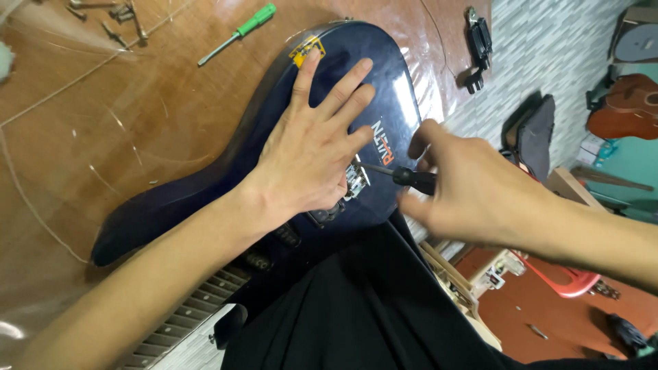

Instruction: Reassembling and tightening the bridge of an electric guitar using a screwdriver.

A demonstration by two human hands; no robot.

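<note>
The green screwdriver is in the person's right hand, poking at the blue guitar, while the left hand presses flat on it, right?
Not quite. The head view shows the right hand holding a black-handled screwdriver against the blue guitar. The green screwdriver lies untouched on the table. The left hand does press flat on the guitar.

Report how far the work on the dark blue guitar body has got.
Looks done: several loose screws and a green-handled screwdriver lie set aside on the wooden table. In hand: the left hand presses flat on the guitar body while the right hand drives a black-handled screwdriver at the metal hardware. Left: that hardware remains on the body.
</note>
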